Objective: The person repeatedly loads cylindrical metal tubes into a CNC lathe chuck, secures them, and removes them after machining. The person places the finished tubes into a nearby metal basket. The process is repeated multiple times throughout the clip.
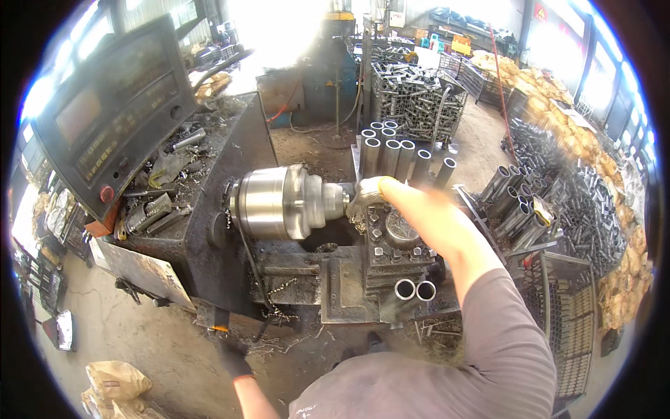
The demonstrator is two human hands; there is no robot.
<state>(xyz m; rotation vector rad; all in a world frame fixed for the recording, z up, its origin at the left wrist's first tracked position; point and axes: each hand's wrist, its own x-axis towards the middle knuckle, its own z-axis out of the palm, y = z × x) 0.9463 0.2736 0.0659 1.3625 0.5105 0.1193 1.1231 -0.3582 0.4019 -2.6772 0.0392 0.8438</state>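
My right hand [366, 196], in a light grey glove, reaches to the free end of the shiny stepped lathe chuck [269, 202]. It is beside the chuck's narrow nose and above the tool post [401, 230]; its fingers are smeared and partly hidden, so any grip is unclear. The chuck's jaws look blurred. Low on the left, my left hand [235, 359] wears a dark glove and is just below a dark lever part with an orange piece [220, 328]. Its fingers blend into the dark background. Two metal tubes [414, 290] stand upright at the near side of the tool post.
A control panel [115, 105] with a red button [107, 193] leans at the left. More tubes [398, 157] stand behind the tool post, others [516, 199] to its right. A wire crate [419, 98] of metal parts is farther back. Curled chips [279, 297] hang on the machine bed.
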